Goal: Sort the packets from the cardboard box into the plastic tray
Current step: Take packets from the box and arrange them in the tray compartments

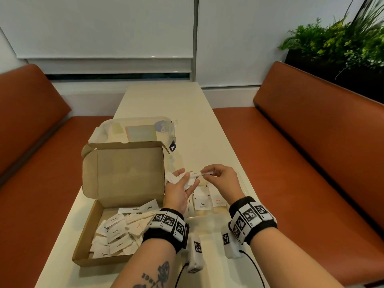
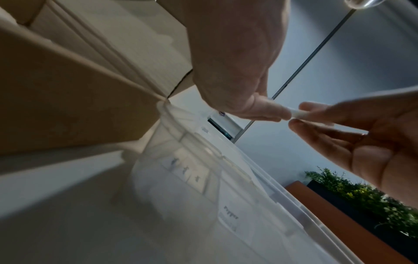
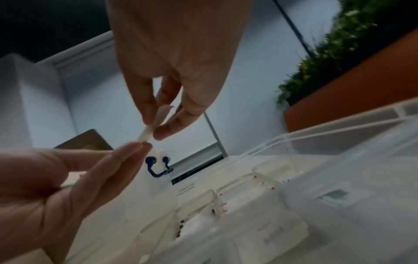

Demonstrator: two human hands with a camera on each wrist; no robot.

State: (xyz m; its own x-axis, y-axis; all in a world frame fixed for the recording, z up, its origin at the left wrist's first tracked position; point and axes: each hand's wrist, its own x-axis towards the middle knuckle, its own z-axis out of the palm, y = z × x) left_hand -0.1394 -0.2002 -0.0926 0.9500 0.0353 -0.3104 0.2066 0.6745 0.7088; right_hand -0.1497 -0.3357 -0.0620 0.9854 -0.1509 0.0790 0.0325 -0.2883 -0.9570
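An open cardboard box (image 1: 87,231) at the left holds several white packets (image 1: 116,231). To its right lies the clear plastic tray (image 1: 207,214), with packets marked Sugar, Pepper and Salt in separate compartments. Both hands hover over the tray's far end. My right hand (image 1: 204,172) pinches one end of a long white sugar stick packet (image 1: 196,173). My left hand (image 1: 187,178) pinches the other end and has more small packets (image 1: 171,176) among its fingers. The stick (image 3: 145,134) shows between the right hand (image 3: 155,128) and the left hand (image 3: 140,145), and also as a stick (image 2: 296,113) in the left wrist view.
A clear plastic lid or container (image 1: 135,129) with a blue clip (image 1: 172,146) lies behind the box. Orange benches (image 1: 301,163) flank the narrow cream table (image 1: 166,100). A planter with greenery (image 1: 342,48) stands at the back right. The box's raised flap (image 1: 124,173) stands left of my hands.
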